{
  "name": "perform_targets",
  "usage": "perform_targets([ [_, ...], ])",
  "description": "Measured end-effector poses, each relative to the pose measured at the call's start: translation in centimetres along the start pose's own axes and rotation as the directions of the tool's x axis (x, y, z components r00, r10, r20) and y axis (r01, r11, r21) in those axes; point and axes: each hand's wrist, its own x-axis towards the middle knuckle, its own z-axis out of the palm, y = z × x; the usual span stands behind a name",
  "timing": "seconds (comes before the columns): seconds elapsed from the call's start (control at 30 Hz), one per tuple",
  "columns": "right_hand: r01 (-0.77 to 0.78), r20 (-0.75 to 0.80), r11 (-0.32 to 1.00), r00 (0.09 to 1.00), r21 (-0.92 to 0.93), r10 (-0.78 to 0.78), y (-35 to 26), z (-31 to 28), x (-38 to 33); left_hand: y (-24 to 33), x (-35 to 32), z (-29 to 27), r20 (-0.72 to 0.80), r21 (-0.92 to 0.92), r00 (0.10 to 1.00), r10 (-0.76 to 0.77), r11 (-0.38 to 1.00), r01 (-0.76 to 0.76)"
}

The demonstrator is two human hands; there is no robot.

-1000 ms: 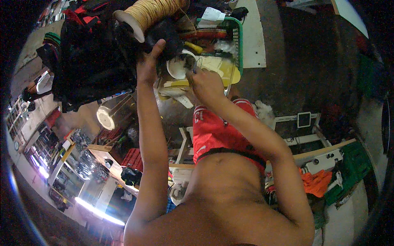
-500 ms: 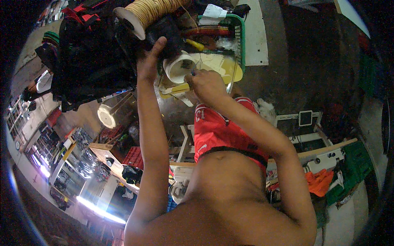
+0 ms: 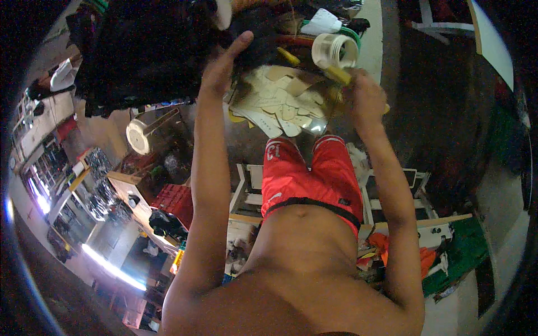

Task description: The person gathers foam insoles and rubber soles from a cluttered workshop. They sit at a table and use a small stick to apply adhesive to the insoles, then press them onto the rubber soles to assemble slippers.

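At lower left, a bright tube light (image 3: 114, 267); above it, a large mass of black material (image 3: 140, 56), then, lower, a red crate (image 3: 172, 203). At the right edge of the black material, the left hand (image 3: 219, 70), thumb raised well apart from the palm; fingers perhaps resting on the black material, but too dark there to tell how far closed or on what. Beside it at the top edge, the pale flange of a spool (image 3: 222, 14), its yellow cord, plain to see half a second ago, now mostly out of the picture. Below, red shorts (image 3: 308, 179) with large white printed characters on the left leg, a small white mark near the waist and a small dark label at the right. Between shorts and spool, a spread of pale cut pieces (image 3: 283, 106) with small dark marks, too small to read; much more uncovered than before. Farther right, a small yellow tool (image 3: 288, 56), a white sheet (image 3: 320, 21), then the white container (image 3: 335, 51), tipped, ringed mouth to the right, shifted from above the pieces to the green basket rim (image 3: 355, 36). Just below, the right hand (image 3: 367, 101), likewise shifted right, curled closed around a yellow piece (image 3: 338, 75).
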Motion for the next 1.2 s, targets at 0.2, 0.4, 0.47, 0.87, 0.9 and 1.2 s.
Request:
perform_targets([
  [0.2, 0.115, -0.052, 0.992, 0.992, 0.048, -0.113, -2.3, -0.7, 0.9, 0.5, 0.0, 0.1, 0.108, -0.131, 0.993, 0.038, 0.991, -0.023],
  [0.4, 0.247, 0.340, 0.963, 0.901, 0.108, -0.269, -8.6, 5.0, 1.7, 3.1, -0.8, 0.5, 0.167, -0.268, 0.985, -0.033, 0.960, 0.078],
  [0.47, 0.218, 0.305, 0.976, 0.928, 0.018, -0.214, -10.1, 7.2, 2.6, 4.2, -1.2, 0.9, 0.234, -0.331, 0.972, -0.025, 0.938, 0.104],
  [0.87, 0.381, 0.278, 0.923, 0.893, -0.048, -0.354, -6.1, 4.2, 1.3, 5.8, -1.6, 1.0, 0.153, -0.052, 0.982, -0.110, 0.992, 0.119],
  [0.9, 0.366, 0.256, 0.930, 0.903, -0.036, -0.345, -5.5, 3.5, 0.7, 5.7, -1.5, 1.1, 0.202, -0.130, 0.978, -0.060, 0.988, 0.087],
  [1.2, 0.309, 0.412, 0.951, 0.869, -0.025, -0.272, -4.0, 2.7, 0.6, 6.1, -2.7, 1.9, 0.194, -0.322, 0.980, 0.046, 0.947, 0.020],
])
